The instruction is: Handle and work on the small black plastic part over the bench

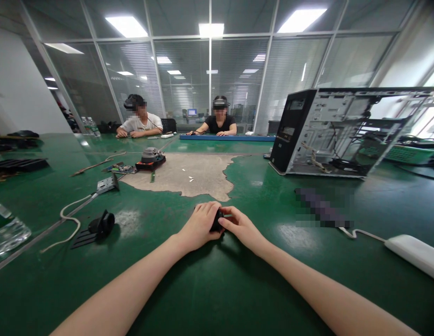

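Observation:
Near the middle of the green table [217, 298], both my hands are on a small black object [216, 224], whose kind I cannot make out because the fingers hide most of it. My left hand [201, 223] wraps over its top and left side with the fingers closed. From the right, my right hand [242, 227] pinches its edge between thumb and fingers. A worn, bare patch [203, 179] of tabletop lies just beyond my hands.
An opened computer case [329, 135] stands at the right, with a white power strip [415, 254] nearer. On the left lie a black plastic duct-like part [102, 225], a metal bracket [108, 184], a fan heatsink [151, 157] and a water bottle [9, 228]. Two people sit across the table.

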Motion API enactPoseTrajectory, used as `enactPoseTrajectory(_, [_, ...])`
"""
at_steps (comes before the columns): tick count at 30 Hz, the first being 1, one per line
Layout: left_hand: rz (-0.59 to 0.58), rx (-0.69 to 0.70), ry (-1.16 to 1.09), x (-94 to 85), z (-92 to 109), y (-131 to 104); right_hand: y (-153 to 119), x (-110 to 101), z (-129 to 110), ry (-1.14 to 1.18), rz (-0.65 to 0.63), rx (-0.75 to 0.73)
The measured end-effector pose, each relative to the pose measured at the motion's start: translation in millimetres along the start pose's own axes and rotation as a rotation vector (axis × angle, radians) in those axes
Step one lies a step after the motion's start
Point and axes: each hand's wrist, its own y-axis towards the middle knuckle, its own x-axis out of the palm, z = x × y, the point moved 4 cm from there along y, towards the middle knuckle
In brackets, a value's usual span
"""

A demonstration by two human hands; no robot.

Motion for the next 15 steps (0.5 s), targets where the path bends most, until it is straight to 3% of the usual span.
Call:
enactPoseTrajectory(5, [0.020,-0.017,0.078,-4.1,5.1,-1.0,-5.5,0.4,-8.3,0.016,-0.033,-0.070])
enactPoseTrajectory(15, [0.015,-0.012,0.081,-2.2,3.4,-1.1,0.4,-1.2,-0.5,-0.024,0.061,-0.012])
